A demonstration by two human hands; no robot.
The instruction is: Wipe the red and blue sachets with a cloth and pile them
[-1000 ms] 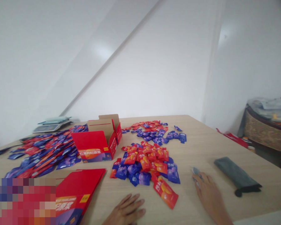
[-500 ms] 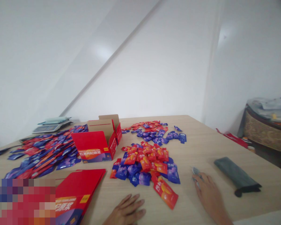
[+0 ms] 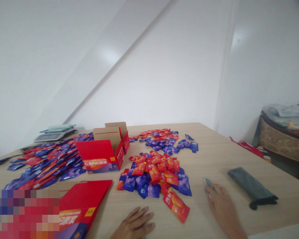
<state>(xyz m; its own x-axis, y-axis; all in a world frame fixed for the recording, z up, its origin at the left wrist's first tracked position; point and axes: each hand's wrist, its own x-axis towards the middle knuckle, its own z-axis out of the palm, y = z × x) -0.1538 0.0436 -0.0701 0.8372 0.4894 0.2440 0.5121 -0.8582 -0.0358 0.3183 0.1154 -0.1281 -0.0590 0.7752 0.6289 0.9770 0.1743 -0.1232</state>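
My left hand (image 3: 136,223) lies palm down on the table (image 3: 169,229) near the front edge, fingers stretched out and nothing in them. Over to the right, my right hand (image 3: 223,205) rests on the table with its fingers bent around a small pale grey object (image 3: 208,182); its kind is mostly hidden. Between and beyond the hands lies a heap of red-orange and purple sachets (image 3: 151,176). One red-orange sachet (image 3: 176,204) lies apart at its front, between my hands. Left of my left hand is a red printed carton (image 3: 89,196), partly covered by the blurred corner patch.
Two open red boxes (image 3: 97,152) stand left of the heap. A large mixed sachet pile (image 3: 49,159) spreads further left, with a scale (image 3: 52,135) behind it. More sachets (image 3: 161,141) lie at the back. A dark grey pouch (image 3: 251,187) lies right of my right hand.
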